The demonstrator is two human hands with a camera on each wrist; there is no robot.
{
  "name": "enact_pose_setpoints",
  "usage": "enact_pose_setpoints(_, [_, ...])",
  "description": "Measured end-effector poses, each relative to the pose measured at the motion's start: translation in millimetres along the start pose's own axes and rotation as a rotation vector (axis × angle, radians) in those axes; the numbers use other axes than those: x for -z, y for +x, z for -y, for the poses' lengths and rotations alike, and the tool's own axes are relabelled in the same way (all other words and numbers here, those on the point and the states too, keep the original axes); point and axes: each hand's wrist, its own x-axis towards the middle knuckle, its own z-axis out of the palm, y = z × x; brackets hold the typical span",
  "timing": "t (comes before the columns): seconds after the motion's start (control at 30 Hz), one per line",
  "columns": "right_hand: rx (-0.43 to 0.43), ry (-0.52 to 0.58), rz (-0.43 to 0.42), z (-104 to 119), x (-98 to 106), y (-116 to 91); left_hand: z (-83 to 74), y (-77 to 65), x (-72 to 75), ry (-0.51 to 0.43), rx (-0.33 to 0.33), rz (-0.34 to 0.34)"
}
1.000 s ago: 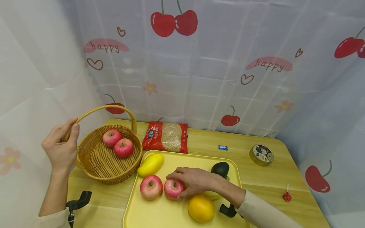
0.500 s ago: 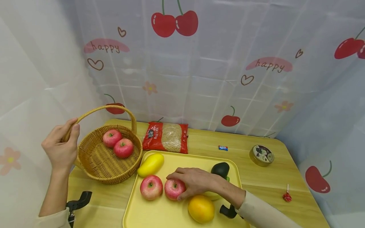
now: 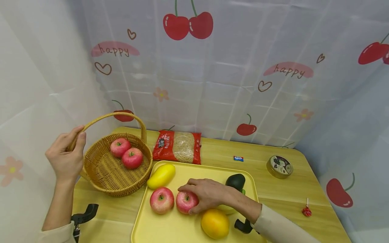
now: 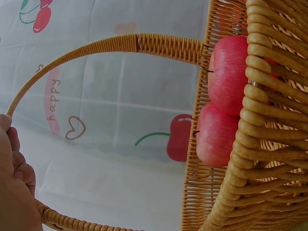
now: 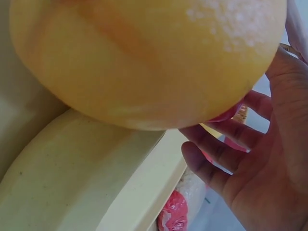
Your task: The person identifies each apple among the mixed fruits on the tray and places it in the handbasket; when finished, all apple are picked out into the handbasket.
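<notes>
At the left, gripping the handle (image 4: 115, 43) of the wicker basket (image 3: 118, 191) firmly with the left hand (image 3: 65, 155); at the right, holding a pink apple (image 3: 186, 203) on the yellow tray (image 3: 170, 229) with the right hand (image 3: 211, 193), only narrowly spread. Judged by apples alone, seemingly about half done: with two basketed apples (image 3: 132, 158) toward the far side and two outside, counting the held one and the neighbouring apple (image 3: 162, 200) just left. Also on the tray: yellow mango (image 3: 161, 176) far left, orange-yellow fruit (image 3: 215, 223) near right, dark avocado (image 3: 235, 181) far right.
</notes>
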Motion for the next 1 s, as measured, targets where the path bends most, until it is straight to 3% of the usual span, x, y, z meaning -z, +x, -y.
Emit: enact_pose_setpoints(1.0, [0.025,-0.084,-0.098,3.9,3.0,0.4,-2.4,0.5,0.1,-0.007,-0.005,0.003])
